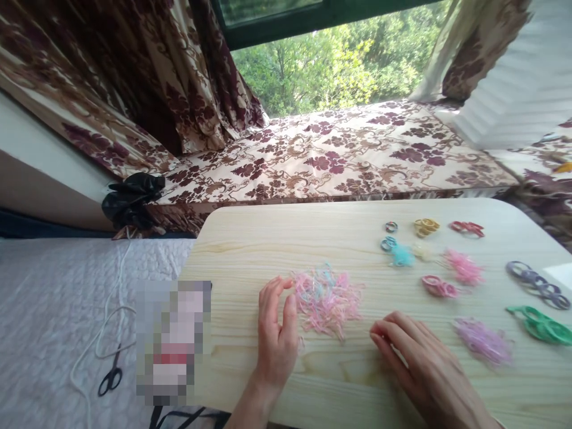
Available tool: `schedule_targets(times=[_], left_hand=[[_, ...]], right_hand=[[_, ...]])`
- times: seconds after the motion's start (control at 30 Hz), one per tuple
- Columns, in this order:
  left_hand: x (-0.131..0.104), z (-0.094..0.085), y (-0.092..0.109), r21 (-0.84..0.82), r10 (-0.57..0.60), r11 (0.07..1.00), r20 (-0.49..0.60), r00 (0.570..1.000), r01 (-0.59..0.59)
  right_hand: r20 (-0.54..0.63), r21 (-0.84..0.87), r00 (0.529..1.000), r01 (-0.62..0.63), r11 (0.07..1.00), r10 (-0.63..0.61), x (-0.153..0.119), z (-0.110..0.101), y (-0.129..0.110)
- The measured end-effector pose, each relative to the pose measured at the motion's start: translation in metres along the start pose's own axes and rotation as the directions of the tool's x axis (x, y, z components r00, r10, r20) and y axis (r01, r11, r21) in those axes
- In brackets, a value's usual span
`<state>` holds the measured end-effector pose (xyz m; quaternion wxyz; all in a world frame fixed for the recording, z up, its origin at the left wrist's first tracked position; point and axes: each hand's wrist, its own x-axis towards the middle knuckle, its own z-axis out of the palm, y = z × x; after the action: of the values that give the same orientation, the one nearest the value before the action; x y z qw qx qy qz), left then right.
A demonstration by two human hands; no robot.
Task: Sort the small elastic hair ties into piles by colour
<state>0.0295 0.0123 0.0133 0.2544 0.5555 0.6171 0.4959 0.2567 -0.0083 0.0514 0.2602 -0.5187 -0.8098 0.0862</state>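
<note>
A loose pile of small pink and light blue bands [329,301] lies on the pale wooden table [241,250]. At its left edge is my left hand [277,328], thumb and fingers apart, with nothing seen between them. My right hand [413,354] rests right of the pile, its fingertips pressed together; anything between them is too small to make out. Beyond and beside it lie a purple band pile [484,341], a pink band pile [465,266], a blue band pile [402,255] and pink hair ties [440,286].
Green hair ties [540,326], grey-purple ties [537,285], red ties [466,228] and yellow ties [426,227] sit on the table's right side. Left of the table are a blurred-out object [176,339], scissors [110,379] and a white cable [100,333] on a bed.
</note>
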Motion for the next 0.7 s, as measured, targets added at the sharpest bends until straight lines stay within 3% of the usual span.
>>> schedule_targets(times=[0.17,0.27,0.37,0.5,0.7], left_hand=[[-0.002,0.001,-0.008,-0.005,-0.023,1.0,0.0,1.0,0.023],[-0.002,0.002,-0.011,-0.008,-0.022,1.0,0.01,1.0,0.022],[-0.002,0.002,-0.012,-0.008,-0.02,1.0,0.01,1.0,0.02],[-0.002,0.001,-0.012,-0.004,-0.023,1.0,0.0,1.0,0.023],[-0.001,0.002,-0.014,0.001,-0.023,1.0,-0.01,1.0,0.023]], right_hand=[[0.016,-0.046,0.998,-0.06,0.997,0.06,-0.014,-0.047,0.023],[0.001,-0.109,0.993,-0.116,0.987,0.116,-0.014,-0.083,0.06],[0.037,-0.217,0.966,-0.243,0.946,0.256,0.002,-0.106,0.101],[0.143,-0.321,0.912,-0.323,0.89,0.383,0.042,-0.106,0.133],[0.194,-0.4,0.884,-0.325,0.857,0.425,0.079,-0.08,0.146]])
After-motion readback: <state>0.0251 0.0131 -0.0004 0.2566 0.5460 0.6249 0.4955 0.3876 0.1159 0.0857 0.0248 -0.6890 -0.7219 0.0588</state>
